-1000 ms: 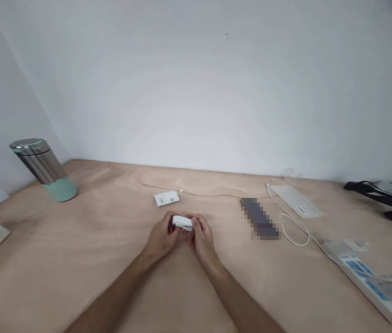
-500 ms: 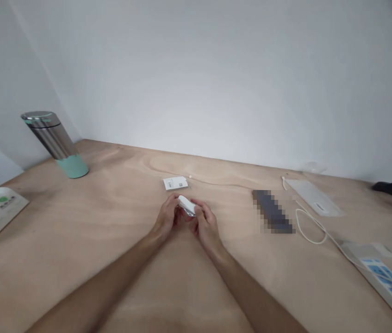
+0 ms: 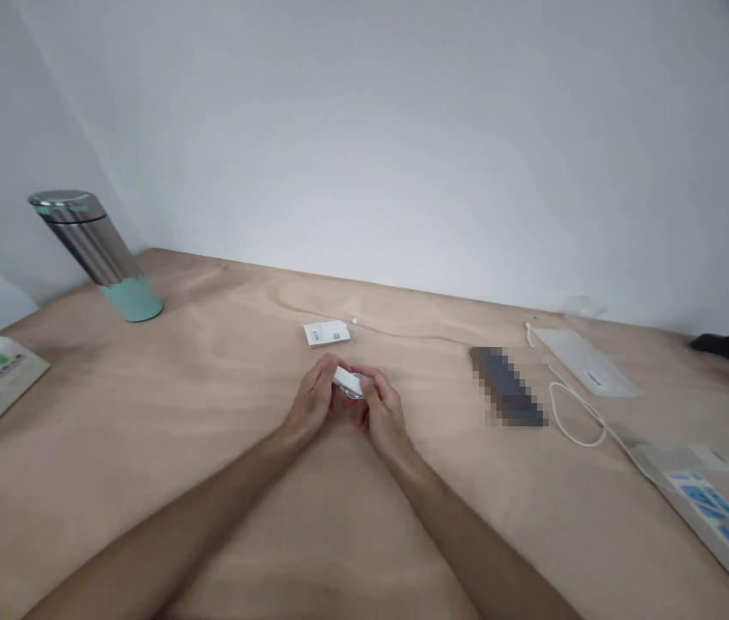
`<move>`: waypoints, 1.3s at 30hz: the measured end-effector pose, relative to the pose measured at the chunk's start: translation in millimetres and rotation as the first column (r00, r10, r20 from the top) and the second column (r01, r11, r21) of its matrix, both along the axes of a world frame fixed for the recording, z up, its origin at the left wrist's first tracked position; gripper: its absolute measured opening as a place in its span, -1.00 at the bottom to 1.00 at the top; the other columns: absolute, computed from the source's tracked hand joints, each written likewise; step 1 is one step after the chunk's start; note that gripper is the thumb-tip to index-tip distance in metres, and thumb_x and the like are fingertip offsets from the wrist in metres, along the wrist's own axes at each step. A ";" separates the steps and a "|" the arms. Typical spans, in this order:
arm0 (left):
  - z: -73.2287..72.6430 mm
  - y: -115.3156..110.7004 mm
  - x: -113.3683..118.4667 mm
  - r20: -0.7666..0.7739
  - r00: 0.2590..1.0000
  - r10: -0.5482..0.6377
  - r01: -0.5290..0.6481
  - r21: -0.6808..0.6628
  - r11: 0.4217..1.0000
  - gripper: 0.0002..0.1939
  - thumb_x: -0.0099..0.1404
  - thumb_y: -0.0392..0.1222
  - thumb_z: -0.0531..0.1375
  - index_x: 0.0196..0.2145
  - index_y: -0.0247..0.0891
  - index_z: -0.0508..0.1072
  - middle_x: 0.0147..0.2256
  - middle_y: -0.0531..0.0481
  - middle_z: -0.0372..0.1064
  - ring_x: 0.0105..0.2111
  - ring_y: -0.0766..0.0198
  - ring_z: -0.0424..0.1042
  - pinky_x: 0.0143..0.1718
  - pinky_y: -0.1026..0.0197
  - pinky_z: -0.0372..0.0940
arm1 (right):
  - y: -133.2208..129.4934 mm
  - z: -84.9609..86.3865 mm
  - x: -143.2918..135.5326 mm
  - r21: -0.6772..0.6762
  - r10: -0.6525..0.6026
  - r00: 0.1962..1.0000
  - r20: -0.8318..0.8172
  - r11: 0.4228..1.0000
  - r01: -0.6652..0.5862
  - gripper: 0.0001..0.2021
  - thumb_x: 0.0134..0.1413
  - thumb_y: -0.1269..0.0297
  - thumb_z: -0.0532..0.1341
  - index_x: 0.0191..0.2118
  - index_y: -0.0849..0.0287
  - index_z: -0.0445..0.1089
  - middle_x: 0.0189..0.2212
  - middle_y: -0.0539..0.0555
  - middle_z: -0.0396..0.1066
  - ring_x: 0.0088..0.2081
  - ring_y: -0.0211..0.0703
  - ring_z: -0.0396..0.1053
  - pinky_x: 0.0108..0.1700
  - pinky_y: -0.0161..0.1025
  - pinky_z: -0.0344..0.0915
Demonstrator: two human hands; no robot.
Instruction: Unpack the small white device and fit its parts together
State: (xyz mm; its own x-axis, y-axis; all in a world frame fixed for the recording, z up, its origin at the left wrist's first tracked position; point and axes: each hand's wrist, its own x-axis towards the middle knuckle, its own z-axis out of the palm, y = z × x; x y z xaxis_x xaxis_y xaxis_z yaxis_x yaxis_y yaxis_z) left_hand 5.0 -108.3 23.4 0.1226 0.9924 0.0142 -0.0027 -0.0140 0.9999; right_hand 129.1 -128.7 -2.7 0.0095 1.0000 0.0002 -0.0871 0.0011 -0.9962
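Small white object (image 3: 347, 380) with a shiny curved edge gripped between my left hand (image 3: 313, 392) and right hand (image 3: 385, 405), fingers of both curled about its ends; it sits centrally over the wooden tabletop (image 3: 312, 508), its exact type unclear at this size. Just beyond my fingertips lies a flat white printed packet (image 3: 326, 333), a tiny white ball (image 3: 355, 321) near its corner. To my right: pixelated dark slab (image 3: 509, 387), looped white cable (image 3: 580, 443); far left, a steel-and-mint tumbler (image 3: 96, 254).
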 end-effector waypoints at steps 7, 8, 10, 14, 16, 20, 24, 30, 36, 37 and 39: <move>-1.9 1.8 0.4 0.084 0.996 -0.011 0.013 -0.024 1.000 -0.63 0.27 0.15 0.02 -0.30 -0.24 0.29 -0.67 0.17 0.16 -0.70 0.44 0.05 -0.71 0.40 -0.05 | 0.7 6.4 1.1 0.009 -0.083 0.996 -0.008 0.996 0.083 -0.48 0.15 -0.10 0.07 0.01 0.24 0.34 -0.51 0.05 0.40 -0.69 -0.37 0.11 -0.67 -0.37 0.01; -1.8 1.7 0.5 0.086 0.996 -0.004 0.007 -0.025 1.000 -0.64 0.27 0.14 0.03 -0.29 -0.24 0.29 -0.66 0.17 0.17 -0.69 0.44 0.06 -0.68 0.40 -0.03 | 1.1 6.6 1.0 -0.009 -0.101 0.995 -0.008 0.995 0.101 -0.46 0.14 -0.11 0.07 0.03 0.24 0.34 -0.55 0.03 0.38 -0.70 -0.36 0.10 -0.67 -0.37 0.00; -1.4 1.8 0.5 0.077 0.997 0.004 -0.002 -0.034 0.999 -0.66 0.26 0.11 0.05 -0.29 -0.24 0.29 -0.66 0.18 0.15 -0.68 0.46 0.06 -0.64 0.40 0.01 | 2.0 6.9 0.9 -0.049 -0.138 0.990 -0.002 0.989 0.138 -0.42 0.11 -0.13 0.09 0.06 0.25 0.33 -0.68 -0.04 0.26 -0.72 -0.33 0.08 -0.68 -0.37 -0.02; -1.2 2.6 -0.7 0.049 0.999 0.003 -0.001 -0.044 0.999 -0.67 0.25 0.10 0.06 -0.31 -0.25 0.28 -0.64 0.19 0.13 -0.68 0.47 0.04 -0.59 0.38 0.05 | 3.4 6.9 1.1 -0.046 -0.136 0.990 0.035 0.989 0.138 -0.41 0.10 -0.16 0.08 -0.01 0.29 0.40 -0.75 -0.06 0.14 -0.72 -0.32 0.07 -0.66 -0.36 -0.01; -2.0 3.0 -1.8 0.031 1.000 -0.003 0.004 -0.038 0.999 -0.67 0.25 0.10 0.06 -0.31 -0.25 0.29 -0.63 0.18 0.15 -0.67 0.46 0.06 -0.59 0.38 0.05 | 3.9 6.7 1.2 -0.029 -0.121 0.991 0.049 0.992 0.123 -0.41 0.11 -0.16 0.07 -0.05 0.30 0.42 -0.69 -0.02 0.23 -0.71 -0.34 0.07 -0.66 -0.35 0.00; -4.8 3.0 -3.8 0.005 1.000 -0.005 0.005 -0.017 1.000 -0.65 0.26 0.13 0.05 -0.32 -0.25 0.29 -0.63 0.19 0.13 -0.67 0.47 0.06 -0.59 0.39 0.04 | 4.5 6.6 1.3 -0.036 -0.106 0.993 0.043 0.994 0.107 -0.41 0.11 -0.16 0.06 -0.04 0.30 0.40 -0.52 0.08 0.41 -0.71 -0.36 0.08 -0.67 -0.34 0.01; -7.0 1.9 -5.1 -0.016 1.000 -0.019 0.019 -0.012 1.000 -0.59 0.26 0.20 0.04 -0.28 -0.24 0.28 -0.60 0.18 0.18 -0.67 0.47 0.08 -0.62 0.39 0.02 | 5.6 4.5 2.1 -0.035 -0.119 0.992 0.051 0.992 0.121 -0.43 0.14 -0.16 0.04 0.00 0.25 0.34 -0.57 0.03 0.36 -0.71 -0.34 0.07 -0.68 -0.34 0.00; -8.1 2.4 -6.0 0.019 0.997 -0.069 0.070 -0.020 0.997 -0.49 0.17 0.18 0.17 -0.09 -0.22 0.21 -0.50 0.16 0.27 -0.67 0.48 0.11 -0.66 0.40 0.03 | 8.5 -2.2 2.4 0.059 -0.250 0.968 -0.029 0.966 0.252 -0.54 0.17 -0.12 0.04 -0.05 0.18 0.27 -0.50 0.01 0.33 -0.54 -0.30 0.23 -0.55 -0.37 0.13; -3.8 0.3 -5.3 0.035 0.994 -0.107 0.107 -0.014 0.994 -0.53 0.19 0.15 0.17 -0.09 -0.22 0.22 -0.41 0.10 0.33 -0.63 0.47 0.18 -0.61 0.38 0.09 | 4.4 2.7 3.1 0.027 -0.214 0.977 -0.021 0.976 0.215 -0.51 0.17 -0.15 0.02 -0.01 0.15 0.23 -0.51 -0.02 0.31 -0.67 -0.38 0.05 -0.65 -0.37 -0.03; -3.0 -0.1 -5.6 0.015 0.992 -0.123 0.123 -0.015 0.992 -0.55 0.22 0.16 0.14 -0.11 -0.23 0.24 -0.41 0.09 0.34 -0.62 0.47 0.18 -0.60 0.37 0.09 | 4.2 3.6 3.3 0.017 -0.204 0.979 -0.019 0.979 0.205 -0.50 0.16 -0.16 0.02 -0.01 0.16 0.23 -0.54 -0.04 0.29 -0.68 -0.38 0.03 -0.66 -0.37 -0.04; -2.0 -0.6 -6.3 -0.036 0.988 -0.153 0.152 -0.017 0.988 -0.60 0.25 0.15 0.09 -0.18 -0.25 0.28 -0.44 0.09 0.32 -0.61 0.45 0.19 -0.60 0.37 0.09 | 4.9 4.4 3.8 0.003 -0.189 0.982 -0.017 0.982 0.189 -0.49 0.15 -0.17 0.02 -0.03 0.18 0.25 -0.60 -0.06 0.23 -0.70 -0.37 0.01 -0.67 -0.37 -0.05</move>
State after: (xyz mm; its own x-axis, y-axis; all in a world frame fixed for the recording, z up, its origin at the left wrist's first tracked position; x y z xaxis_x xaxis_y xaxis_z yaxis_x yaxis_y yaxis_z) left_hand -1.4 -108.9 21.4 0.2725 0.9621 -0.0073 0.0336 -0.0019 0.9994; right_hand 132.9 -123.8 1.7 0.1981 0.9802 0.0027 -0.1019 0.0233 -0.9945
